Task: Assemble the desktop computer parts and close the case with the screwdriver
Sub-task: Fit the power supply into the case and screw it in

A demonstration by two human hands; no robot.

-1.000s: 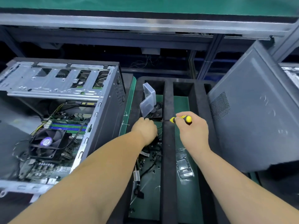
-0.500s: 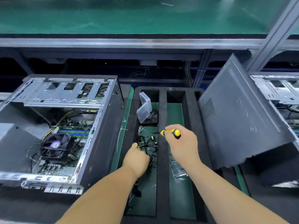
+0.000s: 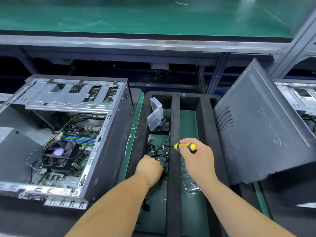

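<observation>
Since the earlier frames the left hand [image 3: 150,168] has drawn back toward the person along the left compartment of the black foam tray [image 3: 174,117], away from the clear plastic box [image 3: 155,115] it was close to, and now sits low over the tangle of black cables [image 3: 158,151] and small parts. Its fingers are curled down into that clutter, but whether they have closed on anything is hidden by the back of the hand — I cannot tell. The right hand [image 3: 196,158] has slid the same way and grips the yellow-handled screwdriver [image 3: 185,146], fingers wrapped round the handle, shaft pointing left over the tray's middle divider.

Left of the tray lies the open computer case [image 3: 109,139] on its side, with its motherboard and CPU cooler fan [image 3: 59,153] exposed. At right the grey side panel [image 3: 266,134] leans tilted against the tray's right edge, not yet fitted.

Judging by looks, the cables are light and limp and will snag on each other, so a pinch at a connector body should lift one cleaner than a tug on the wire. The panel is thin sheet metal — stiff but broad and probably sharp-edged; it likely wants both hands on opposite long edges. Screws would be tiny and easily dropped.
</observation>
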